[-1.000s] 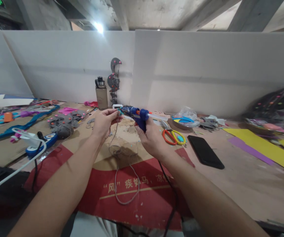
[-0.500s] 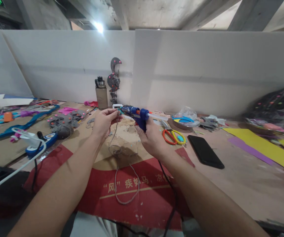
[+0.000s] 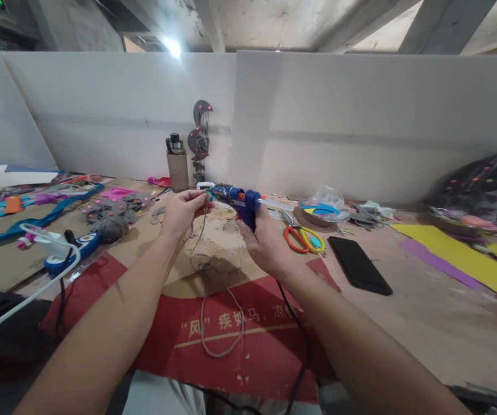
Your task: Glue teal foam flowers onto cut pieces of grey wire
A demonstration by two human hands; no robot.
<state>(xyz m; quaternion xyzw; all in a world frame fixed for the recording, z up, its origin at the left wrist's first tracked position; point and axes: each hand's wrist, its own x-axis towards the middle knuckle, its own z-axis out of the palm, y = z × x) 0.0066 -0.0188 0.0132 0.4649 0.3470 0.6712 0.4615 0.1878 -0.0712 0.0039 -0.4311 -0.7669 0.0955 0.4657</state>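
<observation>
— Where's the glue gun (image 3: 240, 202)?

— Mid-table, above the cardboard mat (image 3: 257, 351). The right hand (image 3: 266, 242) has its fingers wrapped closed round the grip. The barrel runs left-right, nozzle pointing left.

— And the left hand (image 3: 181, 216)?

— Just left of the nozzle. Its fingertips are pinched shut on the top end of the grey cord (image 3: 200, 264), right at the tip. The cord hangs down to the mat and loops nearer.

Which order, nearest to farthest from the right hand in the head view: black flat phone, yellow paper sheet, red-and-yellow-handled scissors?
1. Red-and-yellow-handled scissors, just right of the right hand.
2. Black flat phone, further right.
3. Yellow paper sheet, far right.
</observation>
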